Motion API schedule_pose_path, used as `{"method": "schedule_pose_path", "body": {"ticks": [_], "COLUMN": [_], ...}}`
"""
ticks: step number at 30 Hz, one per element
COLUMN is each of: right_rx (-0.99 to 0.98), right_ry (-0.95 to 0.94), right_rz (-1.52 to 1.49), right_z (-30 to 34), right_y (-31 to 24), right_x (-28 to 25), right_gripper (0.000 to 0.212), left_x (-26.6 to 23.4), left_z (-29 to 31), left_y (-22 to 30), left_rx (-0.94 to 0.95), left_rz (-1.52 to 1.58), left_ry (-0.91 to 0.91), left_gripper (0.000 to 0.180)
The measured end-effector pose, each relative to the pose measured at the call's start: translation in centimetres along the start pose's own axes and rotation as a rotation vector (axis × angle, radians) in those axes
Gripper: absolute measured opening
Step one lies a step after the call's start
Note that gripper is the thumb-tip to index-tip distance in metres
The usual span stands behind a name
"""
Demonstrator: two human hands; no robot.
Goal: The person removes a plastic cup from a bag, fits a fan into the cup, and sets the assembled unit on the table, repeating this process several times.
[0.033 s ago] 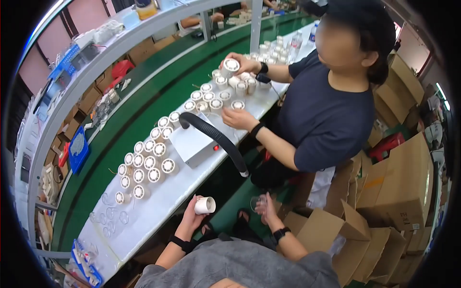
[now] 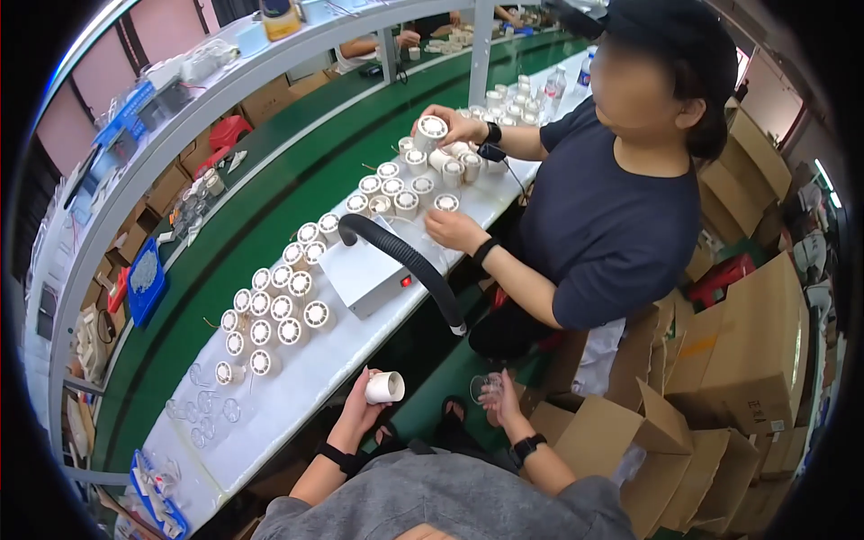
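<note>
My left hand (image 2: 363, 402) is wrapped round a white cylindrical housing (image 2: 385, 387), its round open end turned to the right. It is held just off the table's near edge. In my right hand (image 2: 506, 400), lower right of the table, is a clear round plastic cover (image 2: 484, 389), gripped between fingers and thumb. To the left on the white table (image 2: 310, 373) stand rows of white cylindrical housings (image 2: 260, 332) with slotted round tops. Several clear plastic rings (image 2: 206, 402) lie near the table's left end.
A grey box (image 2: 364, 270) with a black flexible hose (image 2: 409, 261) stands on the table. On the right a co-worker (image 2: 603, 189) handles a similar housing (image 2: 432, 128). Open cardboard boxes (image 2: 621, 414) crowd the right side. Beyond the table runs a green conveyor (image 2: 270, 189).
The co-worker's nearer hand has moved slightly to the right. My right hand has shifted a little, the clear cover still in it; my left hand stays in place.
</note>
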State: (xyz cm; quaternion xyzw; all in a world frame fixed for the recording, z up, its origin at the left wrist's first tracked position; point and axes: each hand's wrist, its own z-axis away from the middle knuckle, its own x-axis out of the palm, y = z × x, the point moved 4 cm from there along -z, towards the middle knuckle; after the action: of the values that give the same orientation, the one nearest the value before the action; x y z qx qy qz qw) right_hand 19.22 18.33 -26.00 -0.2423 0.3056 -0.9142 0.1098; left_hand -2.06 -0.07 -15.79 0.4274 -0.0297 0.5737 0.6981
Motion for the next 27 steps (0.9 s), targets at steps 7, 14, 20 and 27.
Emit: {"method": "schedule_pose_path", "body": {"ticks": [7, 14, 20, 27], "right_rx": [-0.101, -0.269, -0.353, -0.158], "right_ry": [-0.002, -0.295, -0.365, -0.599], "right_rz": [0.034, -0.097, 0.000, -0.321], "right_z": [4.9, 9.2, 12.3, 13.7], "right_y": [-1.4, -6.3, -7.2, -8.3], "right_x": [2.7, 11.1, 15.1, 16.6], "right_gripper": [0.043, 0.036, 0.041, 0.060], "left_x": [1.1, 0.2, -1.4, -3.9], "left_z": [0.3, 0.9, 2.2, 3.3], "left_y": [1.8, 4.6, 6.0, 5.7], "left_rx": [0.001, 0.026, 0.111, 0.037], "left_rz": [-0.100, -0.117, -0.049, -0.073], "left_ry": [-0.109, -0.132, -0.159, -0.070], "left_gripper": [0.035, 0.036, 0.033, 0.033]}}
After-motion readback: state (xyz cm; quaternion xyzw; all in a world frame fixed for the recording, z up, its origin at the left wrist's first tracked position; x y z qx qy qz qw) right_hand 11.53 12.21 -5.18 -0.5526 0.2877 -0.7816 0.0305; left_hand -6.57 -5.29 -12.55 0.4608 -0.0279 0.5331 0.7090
